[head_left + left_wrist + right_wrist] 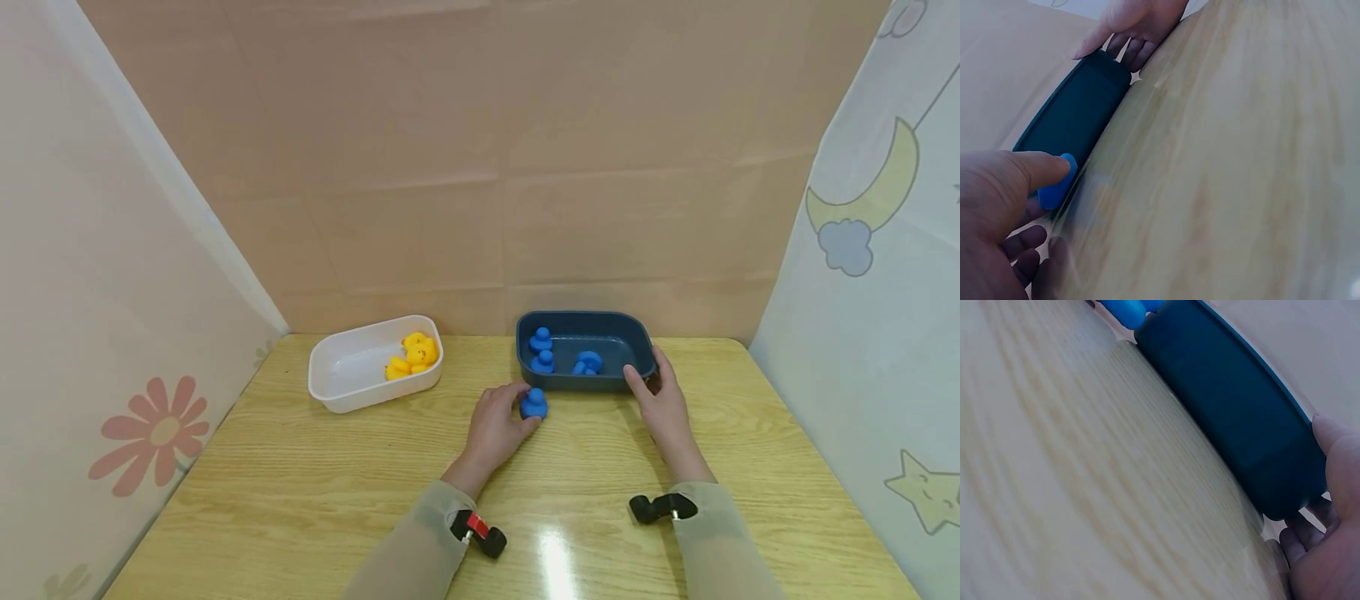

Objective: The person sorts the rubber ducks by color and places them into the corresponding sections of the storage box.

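My left hand pinches a blue rubber duck between thumb and fingers, just in front of the dark blue bin. In the left wrist view the thumb lies against the blue duck, whose far side is hidden. My right hand grips the bin's front right corner, thumb at the rim and fingers round the end wall, as the right wrist view shows on the bin. Inside the bin are blue ducks: two at the left and one tipped over near the middle.
To the left stands a white bin with several yellow rubber ducks at its right end. Both bins are near the back of the wooden table, close to a beige backdrop. Printed cloth hangs at both sides.
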A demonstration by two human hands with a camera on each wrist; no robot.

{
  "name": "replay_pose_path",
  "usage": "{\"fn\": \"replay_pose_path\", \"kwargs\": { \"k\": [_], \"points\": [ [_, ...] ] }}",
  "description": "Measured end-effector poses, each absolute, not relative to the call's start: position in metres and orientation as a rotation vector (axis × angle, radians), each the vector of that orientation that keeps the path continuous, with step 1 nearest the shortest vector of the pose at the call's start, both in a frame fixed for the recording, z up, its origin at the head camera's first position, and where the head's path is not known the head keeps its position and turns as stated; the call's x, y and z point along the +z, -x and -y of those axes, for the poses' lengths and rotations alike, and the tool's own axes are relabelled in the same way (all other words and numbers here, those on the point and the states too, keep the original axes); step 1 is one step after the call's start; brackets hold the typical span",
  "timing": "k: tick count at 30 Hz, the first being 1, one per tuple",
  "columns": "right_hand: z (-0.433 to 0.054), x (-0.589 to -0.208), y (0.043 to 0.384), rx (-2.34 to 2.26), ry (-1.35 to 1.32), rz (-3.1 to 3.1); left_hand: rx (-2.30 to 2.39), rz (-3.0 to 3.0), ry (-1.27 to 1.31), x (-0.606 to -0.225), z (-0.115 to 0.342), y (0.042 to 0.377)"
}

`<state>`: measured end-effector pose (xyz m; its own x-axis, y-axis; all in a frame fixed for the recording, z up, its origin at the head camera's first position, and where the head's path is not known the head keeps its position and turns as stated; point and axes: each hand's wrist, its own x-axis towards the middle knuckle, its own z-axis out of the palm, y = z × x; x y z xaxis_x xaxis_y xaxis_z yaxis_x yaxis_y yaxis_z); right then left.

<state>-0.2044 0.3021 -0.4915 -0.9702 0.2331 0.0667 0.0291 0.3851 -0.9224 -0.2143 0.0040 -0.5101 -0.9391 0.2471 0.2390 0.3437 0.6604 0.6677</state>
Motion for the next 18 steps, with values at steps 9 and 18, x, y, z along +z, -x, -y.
{"fn": "replay_pose_path", "kwargs": {
  "k": [9,18],
  "points": [
    [-0.302,-0.493,0.206,1.624,0.235,2.455,-1.170,2.724,0.542,-0.497,-0.001,0.210],
    [-0.301,-0.492,0.205,1.623,0.227,2.450,-1.205,2.693,0.600,-0.477,0.001,0.203]
  ]
}}
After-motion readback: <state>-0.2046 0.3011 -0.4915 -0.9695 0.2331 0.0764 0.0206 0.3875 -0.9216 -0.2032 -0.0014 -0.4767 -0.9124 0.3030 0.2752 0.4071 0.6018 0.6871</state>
